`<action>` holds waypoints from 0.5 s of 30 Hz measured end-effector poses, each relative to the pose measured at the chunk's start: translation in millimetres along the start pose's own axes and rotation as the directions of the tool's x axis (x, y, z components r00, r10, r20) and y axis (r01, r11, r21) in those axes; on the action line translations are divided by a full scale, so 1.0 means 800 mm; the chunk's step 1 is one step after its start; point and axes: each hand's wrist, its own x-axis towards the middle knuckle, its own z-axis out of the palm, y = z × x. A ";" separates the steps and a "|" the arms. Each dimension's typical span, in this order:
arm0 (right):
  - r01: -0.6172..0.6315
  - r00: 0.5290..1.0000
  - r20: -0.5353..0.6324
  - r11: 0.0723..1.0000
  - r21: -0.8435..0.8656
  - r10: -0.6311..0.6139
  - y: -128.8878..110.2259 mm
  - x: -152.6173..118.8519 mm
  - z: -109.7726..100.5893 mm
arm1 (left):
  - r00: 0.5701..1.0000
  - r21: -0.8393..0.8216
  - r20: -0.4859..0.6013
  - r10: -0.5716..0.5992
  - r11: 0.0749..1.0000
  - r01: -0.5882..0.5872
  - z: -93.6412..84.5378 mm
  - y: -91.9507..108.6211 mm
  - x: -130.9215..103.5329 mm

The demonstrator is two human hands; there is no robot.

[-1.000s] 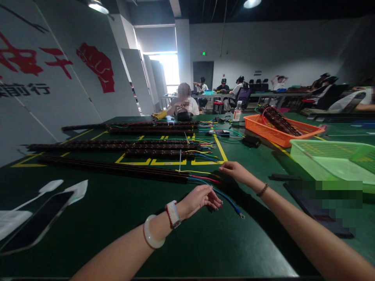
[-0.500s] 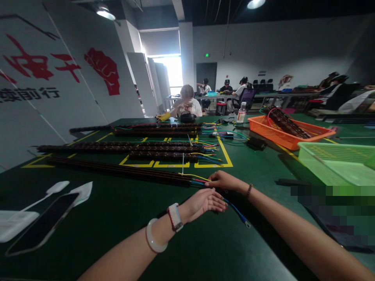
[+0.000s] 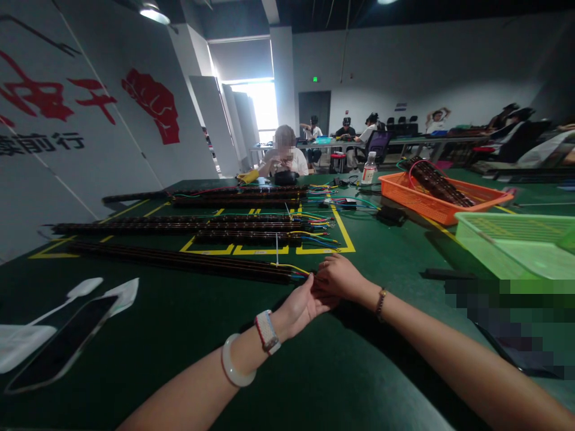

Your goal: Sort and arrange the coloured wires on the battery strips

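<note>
Quick status: the near dark bundle (image 3: 179,258) lies on the green counter (image 3: 215,347), left of our hands, w/ a white tie (image 3: 277,248) at its wire end. Tie looks on, tail's sticking up uncut. Wires (image 3: 296,269) are gathered but loose past the tie, afaict; tips hidden, so no idea if anything's joined. Our right hand (image 3: 344,278) is curled narrow on them; our left hand (image 3: 299,308) is right under, thumb at the wires, can't tell if it's gripping. Bundle's long, straight, dark brown/blk, w/ yellow, red + blue wires showing.
</note>
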 end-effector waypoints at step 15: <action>0.093 0.994 0.097 0.883 -0.459 -0.054 -0.062 -0.008 0.009 | 0.964 -0.120 -0.254 0.075 0.987 -0.108 -0.009 -0.007 0.027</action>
